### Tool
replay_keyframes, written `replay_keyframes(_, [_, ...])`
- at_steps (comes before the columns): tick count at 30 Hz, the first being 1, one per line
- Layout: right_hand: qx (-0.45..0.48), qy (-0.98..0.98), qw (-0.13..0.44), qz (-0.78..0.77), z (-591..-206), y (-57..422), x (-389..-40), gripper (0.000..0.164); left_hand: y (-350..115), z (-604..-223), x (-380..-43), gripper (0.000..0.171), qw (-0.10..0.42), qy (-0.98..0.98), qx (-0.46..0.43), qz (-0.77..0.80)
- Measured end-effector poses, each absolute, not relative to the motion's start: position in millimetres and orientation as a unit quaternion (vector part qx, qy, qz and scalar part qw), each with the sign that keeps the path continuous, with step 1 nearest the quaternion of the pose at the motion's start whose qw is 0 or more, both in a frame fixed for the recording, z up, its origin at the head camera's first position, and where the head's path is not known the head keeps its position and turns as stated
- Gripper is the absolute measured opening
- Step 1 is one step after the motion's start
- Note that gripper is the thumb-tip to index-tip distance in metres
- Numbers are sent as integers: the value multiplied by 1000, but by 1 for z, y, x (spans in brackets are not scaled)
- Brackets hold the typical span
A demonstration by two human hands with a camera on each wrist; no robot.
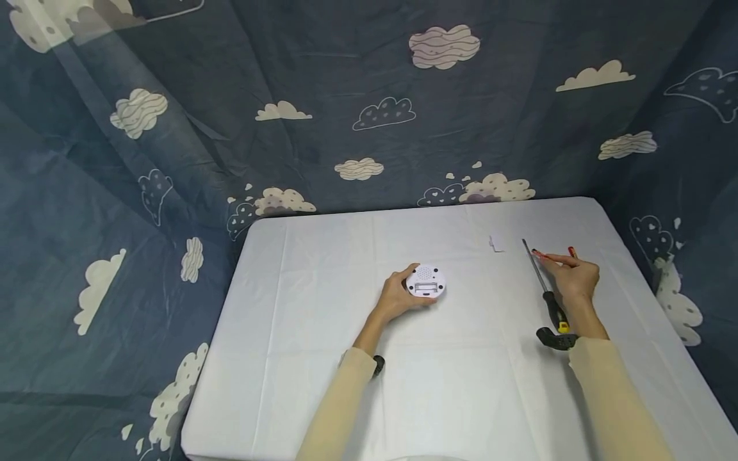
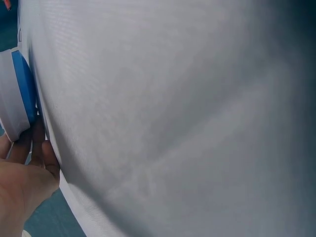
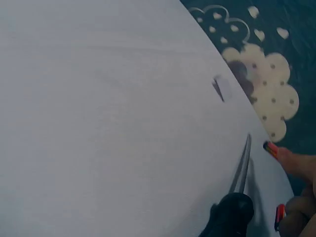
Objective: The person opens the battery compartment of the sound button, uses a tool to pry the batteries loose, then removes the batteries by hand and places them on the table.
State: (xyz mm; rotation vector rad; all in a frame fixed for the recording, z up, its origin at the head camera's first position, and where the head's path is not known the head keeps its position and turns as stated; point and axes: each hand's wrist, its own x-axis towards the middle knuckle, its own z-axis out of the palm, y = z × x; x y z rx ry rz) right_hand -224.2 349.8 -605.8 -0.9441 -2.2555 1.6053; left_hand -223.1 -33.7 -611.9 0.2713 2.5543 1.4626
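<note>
My left hand point(image 1: 398, 296) grips a round white device point(image 1: 425, 272) by its edge, thumb and fingers on opposite sides. Its back faces up in the head view, with a speaker-hole pattern and an open rectangular battery compartment point(image 1: 426, 287). A blue face point(image 2: 24, 86) shows on its underside in the left wrist view. My right hand point(image 1: 576, 282) pinches a small red and black battery point(image 3: 271, 149) between thumb and finger. A second red battery point(image 3: 280, 217) shows at its curled lower fingers. Just left of this hand lies a screwdriver point(image 1: 544, 288) with a black and yellow handle.
A small white cover point(image 1: 496, 244) lies on the white-clothed table point(image 1: 323, 282), beyond the screwdriver tip. Dark blue cloth point(image 1: 323, 83) with cloud prints hangs behind and at both sides. A black strap piece point(image 1: 556, 339) sits at my right wrist.
</note>
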Motion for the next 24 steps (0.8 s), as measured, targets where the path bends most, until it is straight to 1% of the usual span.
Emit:
replay_keyframes(5, [-404, -669, 149, 606, -610, 366, -235, 31, -35, -612, -223, 97, 93, 860, 93, 493])
replay_keyframes(8, [-436, -669, 153, 582, -613, 373, -237, 30, -35, -613, -223, 96, 92, 859, 98, 493])
replay_keyframes(14, [-443, -719, 128, 520, -619, 379, -235, 30, -35, -612, -222, 97, 96, 859, 98, 494])
replay_keyframes(18, [-445, -749, 138, 471, -622, 378, -235, 30, -34, -611, -221, 97, 97, 858, 98, 494])
replay_keyframes(24, [-440, -778, 138, 427, -627, 377, -235, 38, -34, -612, -222, 97, 94, 861, 98, 490])
